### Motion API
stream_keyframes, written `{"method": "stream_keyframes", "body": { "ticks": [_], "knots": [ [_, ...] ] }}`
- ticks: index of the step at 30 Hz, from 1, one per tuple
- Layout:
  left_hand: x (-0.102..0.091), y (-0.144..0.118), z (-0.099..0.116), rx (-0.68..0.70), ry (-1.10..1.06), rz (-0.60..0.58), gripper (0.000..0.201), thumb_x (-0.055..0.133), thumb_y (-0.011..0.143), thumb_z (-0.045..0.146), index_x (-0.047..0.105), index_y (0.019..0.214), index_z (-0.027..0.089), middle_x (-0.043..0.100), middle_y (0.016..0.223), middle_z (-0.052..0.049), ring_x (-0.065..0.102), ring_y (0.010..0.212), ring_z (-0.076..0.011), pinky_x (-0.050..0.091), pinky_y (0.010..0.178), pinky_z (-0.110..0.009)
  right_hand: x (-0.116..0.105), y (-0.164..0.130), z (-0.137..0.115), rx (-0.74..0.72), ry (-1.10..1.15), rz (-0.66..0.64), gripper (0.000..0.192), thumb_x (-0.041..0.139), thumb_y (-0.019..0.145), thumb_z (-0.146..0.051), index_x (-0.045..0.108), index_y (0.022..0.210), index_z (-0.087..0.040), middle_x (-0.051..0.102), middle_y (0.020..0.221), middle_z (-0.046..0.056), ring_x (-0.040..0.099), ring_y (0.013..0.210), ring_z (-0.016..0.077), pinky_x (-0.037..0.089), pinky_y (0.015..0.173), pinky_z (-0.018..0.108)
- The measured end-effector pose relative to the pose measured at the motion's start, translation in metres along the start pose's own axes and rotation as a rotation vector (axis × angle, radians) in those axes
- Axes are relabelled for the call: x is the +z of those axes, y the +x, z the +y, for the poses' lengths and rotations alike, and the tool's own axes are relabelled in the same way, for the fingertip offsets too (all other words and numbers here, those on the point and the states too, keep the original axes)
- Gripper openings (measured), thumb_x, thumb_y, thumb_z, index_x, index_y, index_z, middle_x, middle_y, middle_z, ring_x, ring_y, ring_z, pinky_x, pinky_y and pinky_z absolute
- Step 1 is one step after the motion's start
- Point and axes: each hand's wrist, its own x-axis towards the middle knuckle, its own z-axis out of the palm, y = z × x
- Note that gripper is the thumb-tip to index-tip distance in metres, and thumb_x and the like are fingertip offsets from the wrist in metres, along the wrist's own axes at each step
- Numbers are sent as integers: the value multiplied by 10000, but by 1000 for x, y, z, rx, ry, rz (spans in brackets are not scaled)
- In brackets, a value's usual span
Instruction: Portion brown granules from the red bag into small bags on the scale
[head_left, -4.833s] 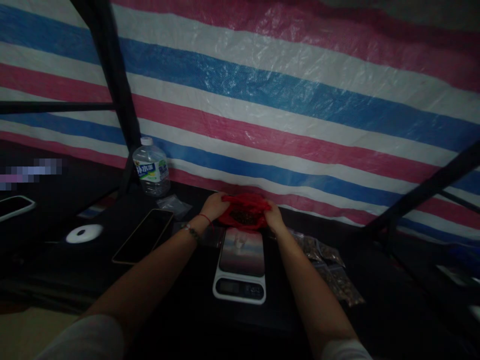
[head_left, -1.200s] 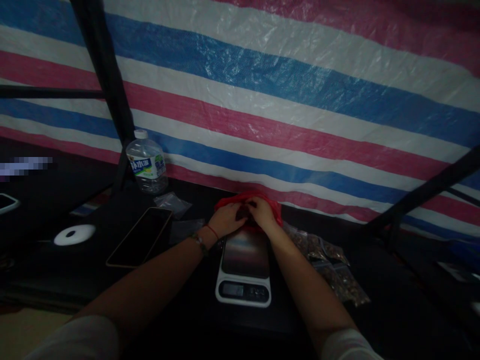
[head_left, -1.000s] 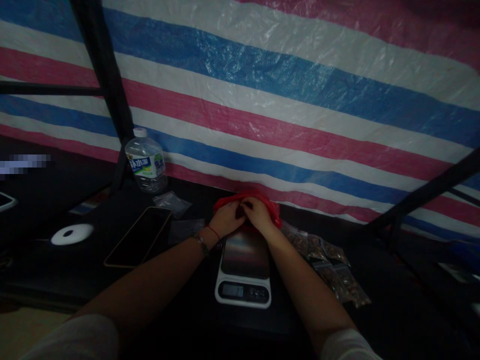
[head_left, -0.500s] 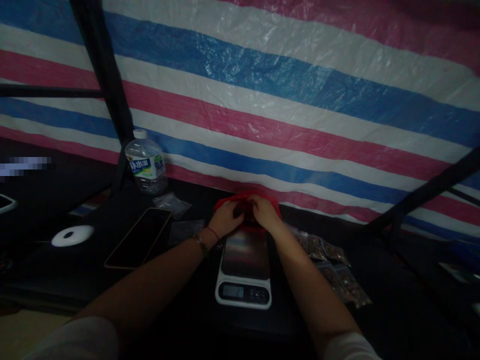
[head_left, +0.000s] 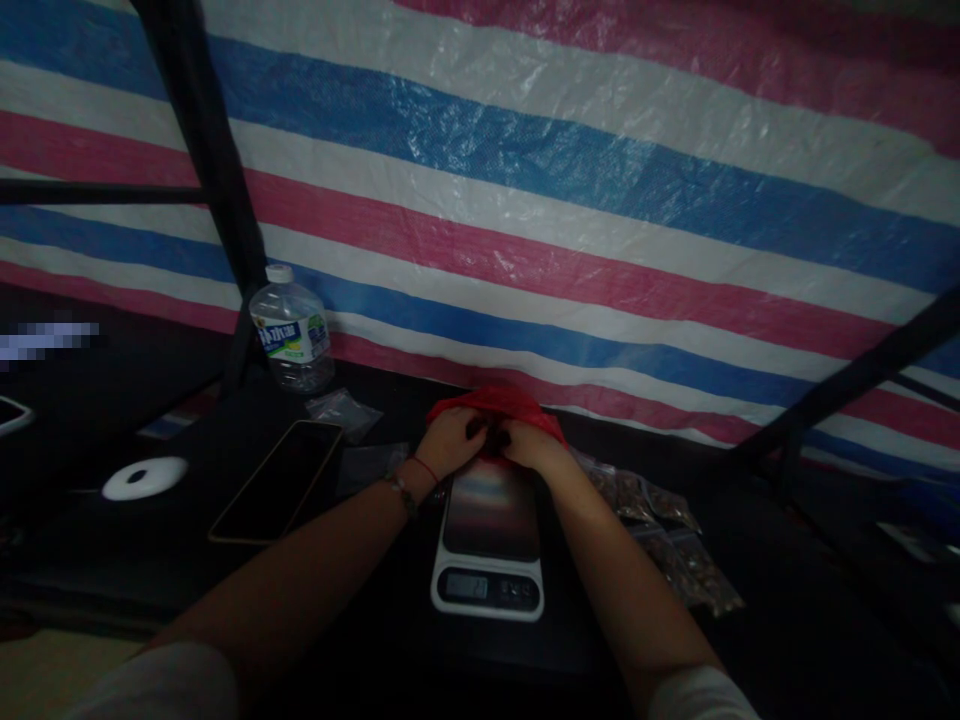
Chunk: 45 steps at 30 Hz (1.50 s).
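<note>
A red plastic bag (head_left: 501, 403) lies on the dark table just behind a white kitchen scale (head_left: 489, 540). My left hand (head_left: 448, 443) and my right hand (head_left: 531, 446) meet at the bag's near edge, fingers curled into it. Dark contents show between the fingertips. What exactly each finger pinches is hidden in the dim light. The scale's glass plate is bare and its display is lit.
A water bottle (head_left: 292, 330) stands at the back left, with a phone (head_left: 277, 481) and a small clear bag (head_left: 343, 409) nearby. A white round object (head_left: 144, 478) lies further left. Several small filled clear bags (head_left: 667, 545) lie right of the scale. A striped tarp (head_left: 570, 220) hangs behind.
My hands, earlier apart and holding the red bag open, have come together at its near edge. In the last second they shifted only slightly.
</note>
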Motion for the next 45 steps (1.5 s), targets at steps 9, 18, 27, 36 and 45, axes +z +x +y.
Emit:
{"method": "stream_keyframes", "body": {
  "ticks": [9, 18, 27, 36, 45],
  "knots": [
    [-3, -1, 2, 14, 41, 38, 283, 593, 802, 287, 615, 1060, 174, 651, 1058, -87, 589, 1038, -242, 464, 951, -375, -3, 4, 1, 44, -52, -71, 167, 576, 804, -179, 732, 861, -189, 734, 856, 78, 648, 700, 149, 445, 639, 225],
    [-2, -1, 2, 36, -26, -5, 295, 617, 762, 257, 645, 1046, 183, 644, 1046, -76, 572, 1050, -231, 462, 968, -362, -18, 3, -9, 71, 42, 184, 215, 579, 764, -80, 715, 901, -174, 727, 902, 67, 653, 815, 170, 457, 728, 238],
    [-1, -1, 3, 9, -53, -14, 275, 611, 773, 261, 660, 1030, 177, 670, 1025, -72, 592, 1031, -232, 474, 950, -364, -14, 4, -19, -192, 191, 259, 228, 591, 771, -63, 714, 933, -167, 722, 940, 60, 650, 882, 178, 468, 828, 272],
    [1, 0, 1, -4, -110, -13, 351, 606, 782, 270, 643, 1121, 187, 672, 1076, -67, 598, 1045, -231, 480, 949, -370, -9, 6, -19, -194, 428, 298, 390, 574, 766, -43, 646, 1122, -182, 699, 1066, 60, 653, 959, 159, 494, 895, 295],
    [0, 1, -1, -120, -32, 160, 280, 598, 780, 290, 602, 1033, 170, 649, 1022, -82, 595, 1010, -236, 484, 919, -367, -14, 2, -16, -97, 117, 198, 345, 436, 787, -14, 718, 936, -146, 718, 994, 97, 646, 954, 197, 466, 897, 294]
  ]
}}
